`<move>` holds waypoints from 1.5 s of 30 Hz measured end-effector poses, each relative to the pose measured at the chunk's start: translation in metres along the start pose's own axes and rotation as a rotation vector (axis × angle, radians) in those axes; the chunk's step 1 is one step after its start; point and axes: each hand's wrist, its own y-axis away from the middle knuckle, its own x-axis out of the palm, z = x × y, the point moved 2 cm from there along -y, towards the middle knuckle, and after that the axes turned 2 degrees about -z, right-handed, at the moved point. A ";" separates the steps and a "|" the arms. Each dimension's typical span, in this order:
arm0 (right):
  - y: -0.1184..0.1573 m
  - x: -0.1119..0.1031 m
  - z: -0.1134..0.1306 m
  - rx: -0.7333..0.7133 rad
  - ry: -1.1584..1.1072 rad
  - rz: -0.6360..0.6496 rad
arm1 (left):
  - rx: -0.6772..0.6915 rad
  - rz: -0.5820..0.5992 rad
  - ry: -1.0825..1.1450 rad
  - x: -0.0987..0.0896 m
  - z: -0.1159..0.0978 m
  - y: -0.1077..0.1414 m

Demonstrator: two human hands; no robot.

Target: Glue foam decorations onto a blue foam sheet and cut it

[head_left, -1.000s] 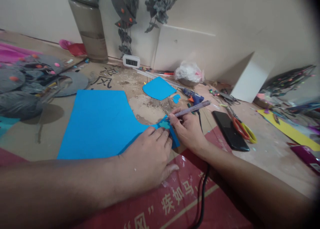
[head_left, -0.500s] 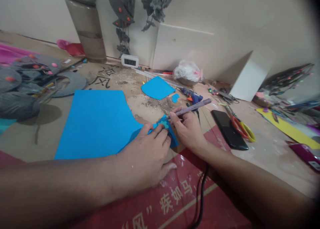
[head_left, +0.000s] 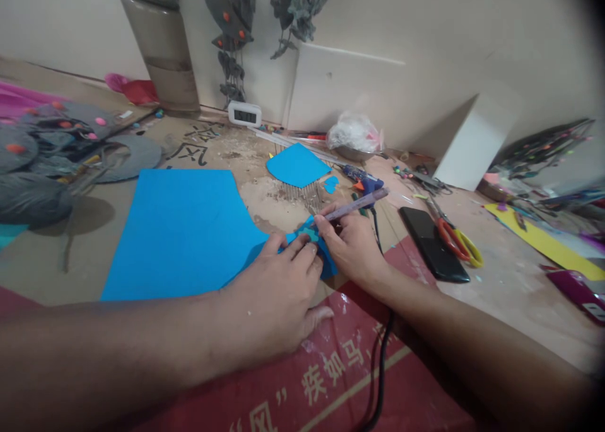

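Observation:
Pinched in my right hand (head_left: 352,240) is a slim purplish pen (head_left: 359,204), its back end pointing up to the right; fingers hide its tip. The pen hand rests beside a small teal flower-shaped piece (head_left: 309,234) on the narrow right part of a blue sheet (head_left: 184,230). My left hand (head_left: 283,287) lies palm down, fingers stretched over the sheet and pressing on the flower piece, partly covering it. Beyond the hands lie another blue piece (head_left: 299,165) and a small blue cut-out (head_left: 331,184).
To the right are a black phone (head_left: 432,246) and scissors (head_left: 456,240) with red and yellow handles. A blue glue gun (head_left: 368,181) lies behind my right hand, and a black cord (head_left: 384,363) runs toward me. A white clock (head_left: 244,114) stands by the wall.
The pen has tilted and shifted slightly left and down along the flower piece's edge with my right hand. My left hand stays in place.

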 end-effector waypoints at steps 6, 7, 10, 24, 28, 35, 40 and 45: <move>0.000 0.000 0.001 -0.018 0.018 0.020 | 0.002 -0.013 0.006 0.000 0.000 0.000; 0.000 0.000 0.001 -0.020 0.023 0.017 | -0.001 -0.007 0.006 -0.001 0.000 0.000; 0.000 0.000 0.002 -0.029 0.031 0.023 | 0.001 0.005 0.003 -0.001 -0.001 0.000; -0.003 0.003 -0.001 -0.026 0.016 0.034 | 0.021 0.011 -0.017 0.000 0.000 0.000; -0.003 0.003 -0.001 -0.022 0.009 0.039 | 0.019 -0.008 -0.018 0.001 0.000 0.001; -0.004 0.003 0.001 -0.038 0.001 0.027 | 0.009 0.015 -0.027 -0.001 -0.001 -0.001; -0.005 0.003 0.001 -0.072 0.017 0.025 | 0.009 0.027 -0.029 -0.003 -0.001 -0.001; -0.004 0.004 0.001 -0.068 0.011 0.036 | 0.009 0.032 -0.015 -0.003 -0.001 -0.002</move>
